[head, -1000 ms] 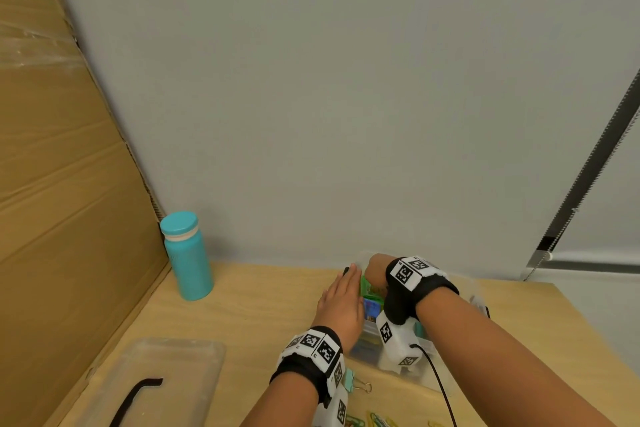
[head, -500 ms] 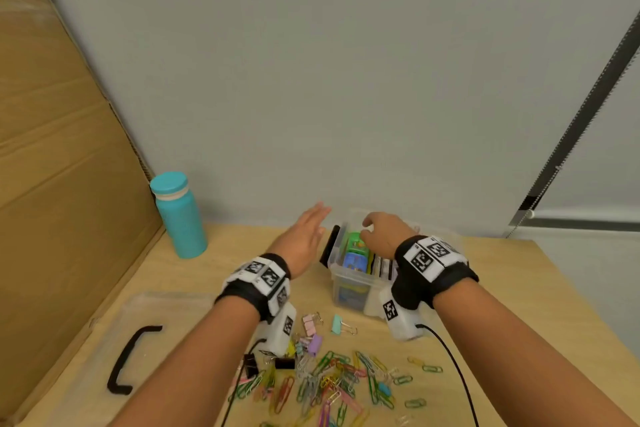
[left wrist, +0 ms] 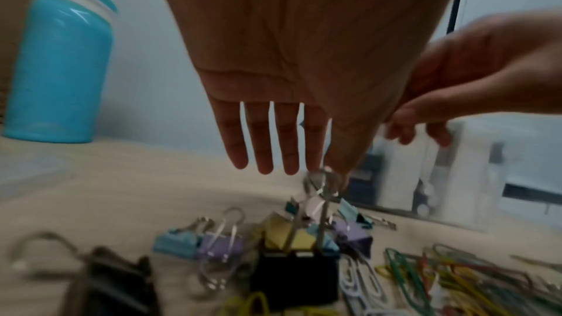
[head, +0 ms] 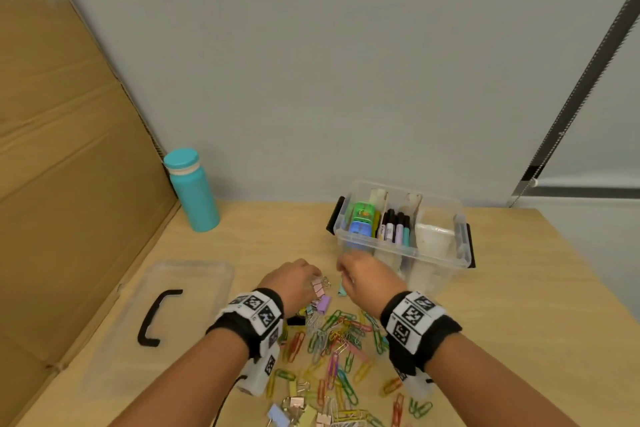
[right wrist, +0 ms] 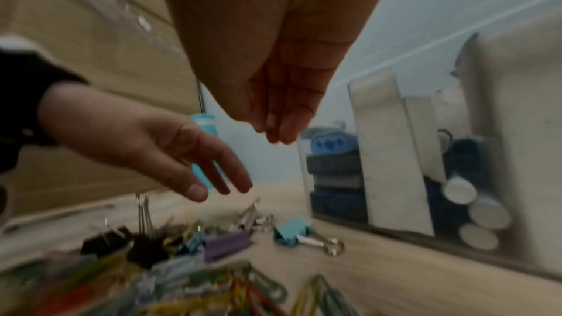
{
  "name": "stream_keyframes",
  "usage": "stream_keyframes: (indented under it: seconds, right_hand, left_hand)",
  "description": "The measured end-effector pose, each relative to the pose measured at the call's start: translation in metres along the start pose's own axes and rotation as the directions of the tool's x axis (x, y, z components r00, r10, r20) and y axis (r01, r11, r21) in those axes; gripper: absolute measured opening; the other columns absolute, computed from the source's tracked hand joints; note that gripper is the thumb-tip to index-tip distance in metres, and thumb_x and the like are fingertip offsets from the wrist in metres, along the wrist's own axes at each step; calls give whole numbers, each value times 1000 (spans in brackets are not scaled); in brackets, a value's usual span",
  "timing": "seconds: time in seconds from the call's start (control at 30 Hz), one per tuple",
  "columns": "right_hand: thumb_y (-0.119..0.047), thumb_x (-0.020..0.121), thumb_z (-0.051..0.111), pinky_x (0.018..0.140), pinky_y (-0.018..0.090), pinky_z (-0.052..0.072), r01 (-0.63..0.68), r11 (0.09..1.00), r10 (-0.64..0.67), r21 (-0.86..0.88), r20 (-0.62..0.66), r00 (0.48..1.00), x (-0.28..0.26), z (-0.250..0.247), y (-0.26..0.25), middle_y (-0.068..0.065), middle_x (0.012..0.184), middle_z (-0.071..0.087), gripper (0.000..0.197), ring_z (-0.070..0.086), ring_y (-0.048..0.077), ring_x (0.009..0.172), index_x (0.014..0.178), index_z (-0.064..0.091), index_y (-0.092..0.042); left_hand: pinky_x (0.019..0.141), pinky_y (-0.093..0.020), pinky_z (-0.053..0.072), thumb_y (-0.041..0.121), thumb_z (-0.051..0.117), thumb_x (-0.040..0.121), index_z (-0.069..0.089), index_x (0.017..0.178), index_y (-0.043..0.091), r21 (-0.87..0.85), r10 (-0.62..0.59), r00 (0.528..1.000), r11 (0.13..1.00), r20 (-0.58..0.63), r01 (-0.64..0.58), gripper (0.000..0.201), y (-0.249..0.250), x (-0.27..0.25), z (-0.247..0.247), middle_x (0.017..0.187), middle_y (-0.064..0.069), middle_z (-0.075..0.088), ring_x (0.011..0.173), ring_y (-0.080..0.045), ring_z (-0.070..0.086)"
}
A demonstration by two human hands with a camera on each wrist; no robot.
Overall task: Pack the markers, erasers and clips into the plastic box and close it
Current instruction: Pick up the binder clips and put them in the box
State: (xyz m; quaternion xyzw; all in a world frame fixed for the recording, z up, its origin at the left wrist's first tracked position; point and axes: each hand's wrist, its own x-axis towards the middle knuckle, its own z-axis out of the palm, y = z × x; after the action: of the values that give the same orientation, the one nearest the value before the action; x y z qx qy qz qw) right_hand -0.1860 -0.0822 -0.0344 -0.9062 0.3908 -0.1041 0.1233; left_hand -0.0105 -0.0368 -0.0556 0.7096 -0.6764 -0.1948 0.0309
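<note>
The clear plastic box (head: 446, 255) stands open at the back right, with erasers (head: 361, 218) in its left compartment and markers (head: 394, 227) in the middle one. In front of it lies a heap of coloured paper clips (head: 337, 340) and binder clips (left wrist: 292, 237). My left hand (head: 298, 279) hovers over the binder clips, fingers (left wrist: 264, 153) straight and pointing down, tips right at a clip's wire handle (left wrist: 324, 178). My right hand (head: 360, 274) hangs beside it with fingers (right wrist: 278, 129) together, holding nothing, above a teal binder clip (right wrist: 292, 230).
The box's clear lid (head: 194, 288) with a black handle (head: 154, 317) lies flat at the left. A teal bottle (head: 192, 191) stands at the back left by a cardboard wall (head: 69, 166). A white cup (head: 433, 239) fills the box's right compartment.
Both hands have pulled back from the box toward me and dropped over the clip heap. The head view has tilted down, bringing the clips into sight.
</note>
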Motion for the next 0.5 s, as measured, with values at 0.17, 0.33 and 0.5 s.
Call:
stream_keyframes:
  seconds: [0.17,0.33,0.5]
  right_hand:
    - [-4,87,48,94,42,44,-138,974,189,-181,303,934,10,38,6,14,134,42,49,42,33,122,135,38,-11]
    - [3,85,52,87,42,44,-81,974,143,-211,300,943,10,45,11,17,123,43,36,43,34,115,119,48,-7]
    - [-18,83,57,84,33,44,-257,964,234,73,234,944,1,36,13,10,116,44,25,51,28,103,106,49,-14]
  left_hand:
    - [95,-38,48,15,49,91,54,129,27,56,-57,998,997,15,56,40,6,23,11,130,-4,54,109,-27,59]
    - [86,-33,47,21,56,90,61,117,25,131,-108,994,985,-2,108,28,10,27,18,121,-4,58,108,-27,59]
    - [83,-34,47,25,61,87,60,103,17,91,-120,993,989,-1,119,18,8,23,12,113,-5,58,102,-27,59]
